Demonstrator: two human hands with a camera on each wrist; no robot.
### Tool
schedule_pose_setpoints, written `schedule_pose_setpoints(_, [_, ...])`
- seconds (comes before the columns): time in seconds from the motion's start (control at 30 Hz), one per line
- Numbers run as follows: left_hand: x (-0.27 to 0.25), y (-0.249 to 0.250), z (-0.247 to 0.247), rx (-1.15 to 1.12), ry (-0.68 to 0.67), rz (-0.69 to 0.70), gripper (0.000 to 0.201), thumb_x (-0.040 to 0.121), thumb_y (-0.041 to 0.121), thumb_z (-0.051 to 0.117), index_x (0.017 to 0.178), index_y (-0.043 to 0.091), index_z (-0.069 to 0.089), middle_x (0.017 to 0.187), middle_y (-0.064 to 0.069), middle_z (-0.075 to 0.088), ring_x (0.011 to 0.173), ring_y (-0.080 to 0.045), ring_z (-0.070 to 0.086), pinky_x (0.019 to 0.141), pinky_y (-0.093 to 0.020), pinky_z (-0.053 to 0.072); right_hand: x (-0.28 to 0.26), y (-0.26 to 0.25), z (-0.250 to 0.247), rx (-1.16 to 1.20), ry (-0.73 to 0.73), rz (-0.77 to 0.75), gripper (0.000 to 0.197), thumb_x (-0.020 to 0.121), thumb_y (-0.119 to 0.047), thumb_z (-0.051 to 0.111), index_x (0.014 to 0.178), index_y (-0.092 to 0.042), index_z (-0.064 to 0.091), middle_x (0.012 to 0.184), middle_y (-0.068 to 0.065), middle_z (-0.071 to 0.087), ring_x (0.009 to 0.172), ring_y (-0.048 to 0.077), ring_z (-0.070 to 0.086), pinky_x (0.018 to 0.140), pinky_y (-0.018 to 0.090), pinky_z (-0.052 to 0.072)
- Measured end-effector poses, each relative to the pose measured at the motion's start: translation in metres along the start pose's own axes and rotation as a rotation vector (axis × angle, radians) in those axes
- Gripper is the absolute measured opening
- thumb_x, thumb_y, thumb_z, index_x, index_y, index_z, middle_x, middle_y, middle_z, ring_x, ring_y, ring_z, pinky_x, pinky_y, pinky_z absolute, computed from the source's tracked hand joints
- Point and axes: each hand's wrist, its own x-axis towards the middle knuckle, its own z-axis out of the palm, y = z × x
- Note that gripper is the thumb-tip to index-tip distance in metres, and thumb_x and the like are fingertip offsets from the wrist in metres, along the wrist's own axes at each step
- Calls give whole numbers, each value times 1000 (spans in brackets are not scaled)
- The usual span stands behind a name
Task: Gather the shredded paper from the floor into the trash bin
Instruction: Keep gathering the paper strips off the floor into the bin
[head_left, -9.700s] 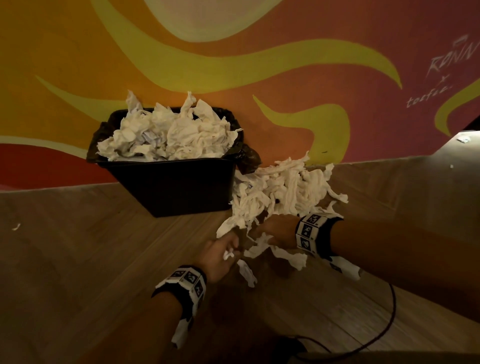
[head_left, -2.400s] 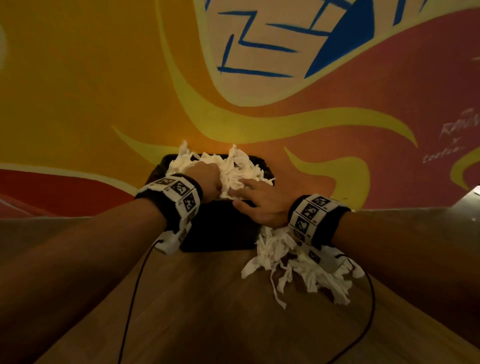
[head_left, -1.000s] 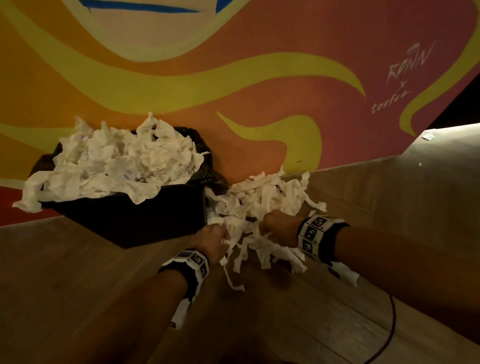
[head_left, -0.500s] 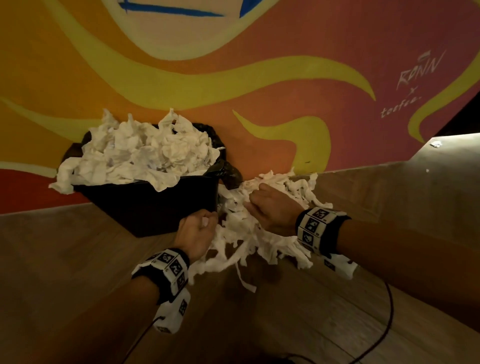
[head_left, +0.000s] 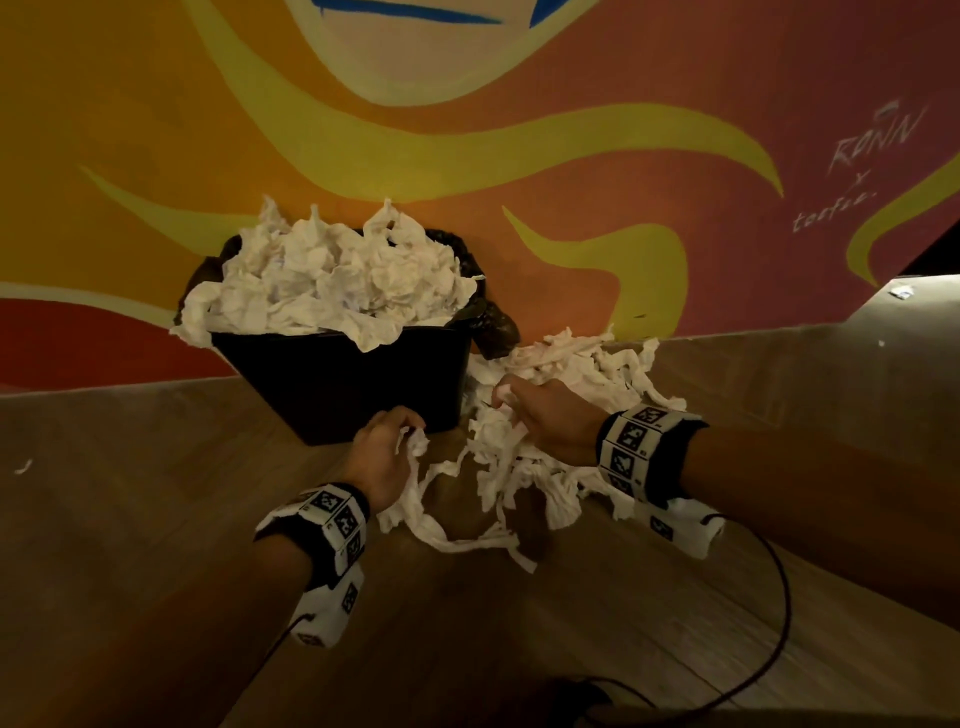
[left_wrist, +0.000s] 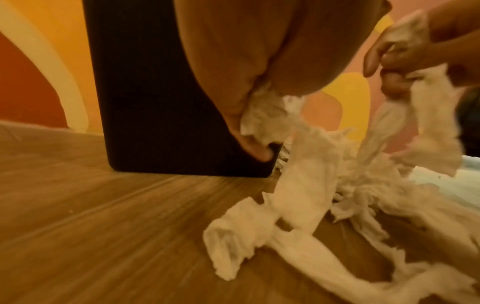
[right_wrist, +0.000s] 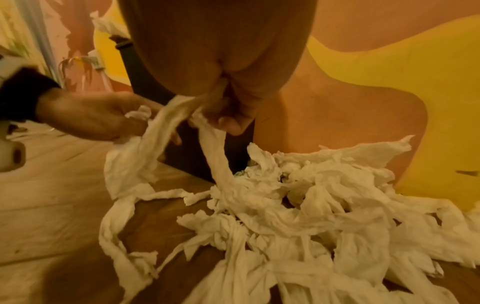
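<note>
A black trash bin (head_left: 358, 379) stands against the painted wall, heaped above its rim with crumpled white paper (head_left: 332, 275). To its right a pile of shredded paper (head_left: 582, 364) lies on the wooden floor. My left hand (head_left: 387, 449) grips a bunch of strips in front of the bin's lower right corner (left_wrist: 259, 164); the strips trail down to the floor (left_wrist: 293, 201). My right hand (head_left: 540, 415) clutches strips at the pile's near side, and they hang from its fingers (right_wrist: 228, 121) down into the pile (right_wrist: 311, 205).
The wooden floor (head_left: 130, 519) stretches left and toward me. One small paper scrap (head_left: 23, 466) lies far left. A black cable (head_left: 769, 623) loops over the floor at lower right. A lit ledge with a white scrap (head_left: 901, 292) sits at far right.
Both hands have pulled apart slightly, and strips now stretch between them down to the floor. The left hand has risen a little toward the bin's front. The view has shifted right.
</note>
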Motion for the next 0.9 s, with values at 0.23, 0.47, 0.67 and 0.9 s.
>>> schedule_pose_setpoints(0.23, [-19, -17, 8, 226, -267, -131, 48, 86, 64, 49, 123, 35, 41, 130, -5, 47, 117, -26, 50, 91, -36, 45, 3, 8, 15, -138, -16, -45, 30, 90, -11, 52, 120, -17, 49, 111, 2, 47, 89, 14, 42, 79, 30, 41])
schedule_pose_setpoints(0.47, [-39, -32, 38, 515, -520, -178, 96, 78, 68, 56, 151, 36, 3, 157, -4, 9, 142, -36, 17, 112, -50, 31, 19, 24, 33, -304, -229, 28, 45, 90, 0, 49, 133, -12, 50, 134, 10, 39, 120, 28, 43, 93, 25, 38])
schedule_pose_setpoints(0.67, [-47, -39, 42, 387, -460, -130, 34, 96, 32, 45, 129, 34, 50, 140, 0, 46, 125, -24, 46, 102, -42, 41, 21, 39, 54, -385, -393, 73, 57, 90, -11, 59, 142, -16, 36, 140, 12, 37, 126, 30, 42, 100, 35, 38])
schedule_pose_setpoints(0.9, [-49, -40, 33, 73, -330, -325, 68, 83, 76, 30, 99, 20, 66, 104, -3, 66, 103, -23, 60, 86, -31, 46, 22, 46, 61, -365, -380, 61, 43, 93, -8, 50, 136, -11, 48, 132, 17, 51, 118, 32, 51, 100, 35, 41])
